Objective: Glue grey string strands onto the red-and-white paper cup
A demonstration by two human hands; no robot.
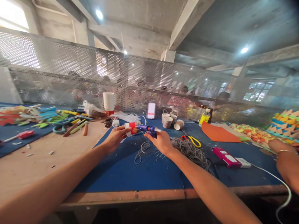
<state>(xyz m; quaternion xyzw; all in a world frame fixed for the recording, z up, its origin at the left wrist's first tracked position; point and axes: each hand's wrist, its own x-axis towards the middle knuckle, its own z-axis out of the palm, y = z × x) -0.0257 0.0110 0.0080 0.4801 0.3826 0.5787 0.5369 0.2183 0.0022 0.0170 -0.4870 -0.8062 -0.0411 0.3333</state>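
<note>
My left hand point(117, 137) is closed round a small red and white paper cup point(133, 128), tipped on its side above the blue mat point(112, 174). In my right hand point(161, 140) is a blue hot glue gun point(149, 129), with a white glue stick showing at its back. The gun's front end is at the cup; whether its nozzle touches the cup I cannot tell. Below and right of my right hand lies a tangled heap of grey cord point(189, 152). Behind it are several cord-wrapped cups point(167, 120).
Yellow-handled scissors point(195, 141), a magenta power strip point(226, 157) and orange paper point(217, 132) lie to the right, near a co-worker's arm point(286, 158). A cup stack point(108, 102) stands behind. Blue-handled scissors point(62, 125) and cutters lie left. A perforated metal screen point(140, 77) borders the back.
</note>
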